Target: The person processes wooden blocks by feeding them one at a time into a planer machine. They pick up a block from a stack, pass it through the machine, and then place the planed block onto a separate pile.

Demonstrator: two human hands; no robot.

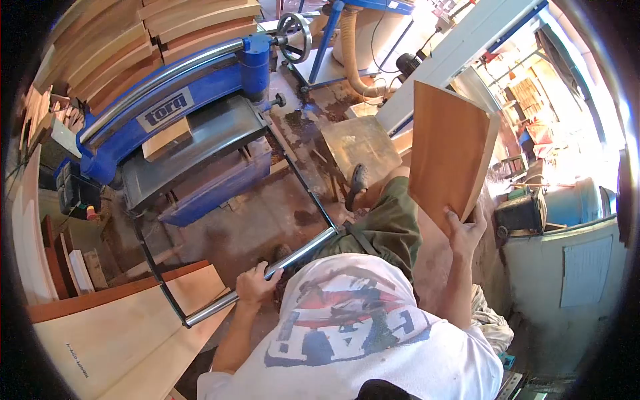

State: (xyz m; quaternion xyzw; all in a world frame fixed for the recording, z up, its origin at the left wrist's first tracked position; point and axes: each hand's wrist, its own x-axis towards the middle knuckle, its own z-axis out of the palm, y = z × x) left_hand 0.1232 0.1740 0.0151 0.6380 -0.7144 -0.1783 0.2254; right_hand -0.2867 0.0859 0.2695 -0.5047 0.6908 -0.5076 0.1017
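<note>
My left hand (258, 283) is closed round the shiny metal roller bar (300, 253) at the near end of the machine's thin black frame. Raised at the right, my right hand (465, 233) grips the lower corner of a wide brown board (445, 150), thumb on its face and fingers behind. The blue machine (193, 83) marked "torq" stands at the upper left. On its grey metal bed (233, 123) a short light wood piece (165, 139) sticks out from under the blue head.
Stacked boards (200, 20) rise behind the machine. Long pale boards (127, 333) lie at the lower left. A square flat sheet (361, 153) is on the floor ahead, near my foot. A white post (460, 57) stands beyond the held board; a grey cabinet (547, 287) is at the right.
</note>
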